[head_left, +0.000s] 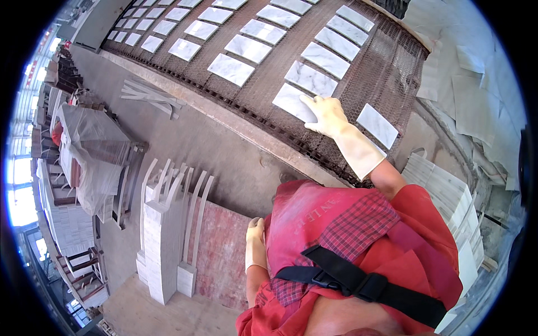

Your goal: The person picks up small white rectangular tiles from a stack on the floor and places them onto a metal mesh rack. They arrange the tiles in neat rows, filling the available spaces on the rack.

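White marble tile lies at the near edge of a wire-mesh conveyor belt, under the flat, open fingers of the gloved right hand. Gloved left hand hangs loosely curled and empty, beside stacked tiles.

The gloved left hand is half hidden behind the red shirt, and the far white marble tiles are too small to tell apart
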Demonstrator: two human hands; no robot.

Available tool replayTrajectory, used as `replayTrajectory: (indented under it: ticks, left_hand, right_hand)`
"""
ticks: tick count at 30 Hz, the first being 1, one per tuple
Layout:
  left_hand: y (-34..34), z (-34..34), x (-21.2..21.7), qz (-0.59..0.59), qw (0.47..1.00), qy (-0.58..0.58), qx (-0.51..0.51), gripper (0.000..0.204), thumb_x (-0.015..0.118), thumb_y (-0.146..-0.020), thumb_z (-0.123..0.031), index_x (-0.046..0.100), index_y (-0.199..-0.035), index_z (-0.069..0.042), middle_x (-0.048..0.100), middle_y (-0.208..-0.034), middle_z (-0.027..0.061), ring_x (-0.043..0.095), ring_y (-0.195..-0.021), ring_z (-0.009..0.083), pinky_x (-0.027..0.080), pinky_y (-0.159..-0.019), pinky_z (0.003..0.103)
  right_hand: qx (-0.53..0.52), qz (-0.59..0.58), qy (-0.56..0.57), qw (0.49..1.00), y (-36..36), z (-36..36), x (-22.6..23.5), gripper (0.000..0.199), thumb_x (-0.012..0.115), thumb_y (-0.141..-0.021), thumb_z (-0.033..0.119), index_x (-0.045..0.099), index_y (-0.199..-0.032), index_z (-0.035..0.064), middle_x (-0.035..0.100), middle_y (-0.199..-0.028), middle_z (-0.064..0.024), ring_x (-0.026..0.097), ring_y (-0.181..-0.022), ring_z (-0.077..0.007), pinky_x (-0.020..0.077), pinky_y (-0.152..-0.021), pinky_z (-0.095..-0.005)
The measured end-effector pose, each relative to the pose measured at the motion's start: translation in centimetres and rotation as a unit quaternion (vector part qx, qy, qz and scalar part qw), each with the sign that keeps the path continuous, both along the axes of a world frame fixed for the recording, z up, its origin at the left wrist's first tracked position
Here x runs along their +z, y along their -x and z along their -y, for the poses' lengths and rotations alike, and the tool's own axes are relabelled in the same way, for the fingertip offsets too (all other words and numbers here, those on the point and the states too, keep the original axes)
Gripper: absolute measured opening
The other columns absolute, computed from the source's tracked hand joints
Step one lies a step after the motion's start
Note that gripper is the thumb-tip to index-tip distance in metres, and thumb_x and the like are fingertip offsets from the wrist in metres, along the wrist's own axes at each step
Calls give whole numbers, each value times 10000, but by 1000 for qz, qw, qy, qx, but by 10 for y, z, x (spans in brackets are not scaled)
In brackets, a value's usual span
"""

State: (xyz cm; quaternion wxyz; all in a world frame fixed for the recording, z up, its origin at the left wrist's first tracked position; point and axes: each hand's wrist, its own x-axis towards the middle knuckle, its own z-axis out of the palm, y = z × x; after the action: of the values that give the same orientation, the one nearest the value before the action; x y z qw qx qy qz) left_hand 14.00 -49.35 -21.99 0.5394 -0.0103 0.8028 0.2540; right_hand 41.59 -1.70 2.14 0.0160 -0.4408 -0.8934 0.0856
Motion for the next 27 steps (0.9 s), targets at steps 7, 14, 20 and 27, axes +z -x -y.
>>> replayTrajectory:
  ticks: [7,14,20,27]
  left_hand:
    - [9,-29,-3,-76,995,-21,-62,540,730,-1037,-367,654,-1515,-127,761,-1168,81,696,-907,194,542,-747,353]
    - [6,-38,2,-64,991,12,-119,684,710,-1010,-486,634,-1568,-98,733,-1453,185,707,-1329,295,541,-1112,412]
    - [-5,-51,36,-79,978,19,-192,671,725,-1017,-452,629,-1567,-79,747,-1408,181,725,-1246,266,560,-1062,403]
    - [6,-24,21,-42,998,-20,-38,630,766,-1001,-387,649,-1539,-80,779,-1192,91,703,-914,163,584,-837,354]
  right_hand:
    - [9,53,-7,999,8,1,7,929,891,-872,559,513,-1625,167,750,-1181,-151,748,-1093,-312,584,-948,-437]
    - [20,60,-8,998,10,-1,9,916,885,-877,537,517,-1621,151,762,-1151,-160,759,-1070,-321,591,-938,-443]
    - [16,50,-7,999,1,-4,6,852,864,-901,530,549,-1599,156,761,-1155,-160,758,-1040,-324,606,-896,-458]
    - [-70,-61,-31,995,-11,-56,21,683,791,-989,459,586,-1573,170,754,-1200,-138,752,-1083,-320,600,-974,-479]
